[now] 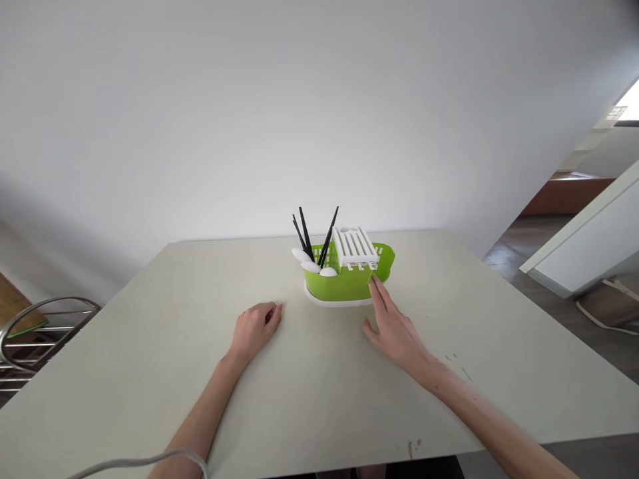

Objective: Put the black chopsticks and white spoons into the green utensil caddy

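A green cutlery holder [339,286] with a white base stands near the back of the table. Black chopsticks [327,238] and several white spoons [310,266] stick out of its left part. A white slotted rack [355,246] with small hooks sits over its right part. My right hand [392,326] reaches to the holder's front right side, fingers stretched out and thumb apart. Its fingertips are at the green wall just under the hooks; a small yellowish patch shows there, too small to name. My left hand [255,329] rests on the table, fingers curled, with nothing visible in it.
The pale table [319,379] runs back to a white wall [309,120]. A metal-framed rack or chair [44,332] stands beyond the left edge. A grey cable [144,460] crosses my left forearm. A white panel [589,233] rises from the floor at right.
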The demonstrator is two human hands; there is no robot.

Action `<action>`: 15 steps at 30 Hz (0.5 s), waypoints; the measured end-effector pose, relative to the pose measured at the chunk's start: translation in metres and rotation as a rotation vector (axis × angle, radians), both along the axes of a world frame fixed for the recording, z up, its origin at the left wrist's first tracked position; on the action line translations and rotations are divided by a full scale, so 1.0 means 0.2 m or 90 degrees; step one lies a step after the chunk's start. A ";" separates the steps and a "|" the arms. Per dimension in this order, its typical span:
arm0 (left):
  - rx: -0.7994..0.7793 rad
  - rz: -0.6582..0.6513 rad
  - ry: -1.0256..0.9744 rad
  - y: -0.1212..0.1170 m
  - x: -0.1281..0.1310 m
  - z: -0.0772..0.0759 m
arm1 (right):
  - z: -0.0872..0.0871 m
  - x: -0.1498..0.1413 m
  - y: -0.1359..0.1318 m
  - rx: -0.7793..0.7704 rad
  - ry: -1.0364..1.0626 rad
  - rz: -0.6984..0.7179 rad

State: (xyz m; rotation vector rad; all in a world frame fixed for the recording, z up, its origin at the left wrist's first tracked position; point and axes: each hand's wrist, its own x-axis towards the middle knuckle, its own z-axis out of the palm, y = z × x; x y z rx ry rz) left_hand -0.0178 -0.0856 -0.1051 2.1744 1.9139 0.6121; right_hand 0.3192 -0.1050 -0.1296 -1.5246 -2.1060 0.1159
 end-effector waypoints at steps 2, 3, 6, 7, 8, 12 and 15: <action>-0.020 0.012 -0.036 0.00 0.00 0.01 | 0.02 0.04 -0.01 -0.013 0.040 -0.006; -0.031 0.021 -0.061 0.00 0.00 0.01 | 0.02 0.06 -0.02 -0.009 0.075 -0.008; -0.050 0.046 -0.156 0.00 0.01 0.03 | 0.01 0.16 -0.01 0.034 0.229 0.008; -0.052 0.053 -0.192 0.00 0.01 0.03 | 0.00 0.20 0.00 0.044 0.281 0.009; -0.053 0.061 -0.229 0.01 0.00 0.04 | -0.01 0.24 0.02 0.042 0.324 0.003; -0.046 0.091 -0.392 0.09 -0.02 0.09 | -0.08 0.39 0.11 -0.069 0.457 -0.047; -0.024 0.081 -0.548 0.20 -0.03 0.20 | -0.14 0.45 0.18 -0.143 0.560 -0.053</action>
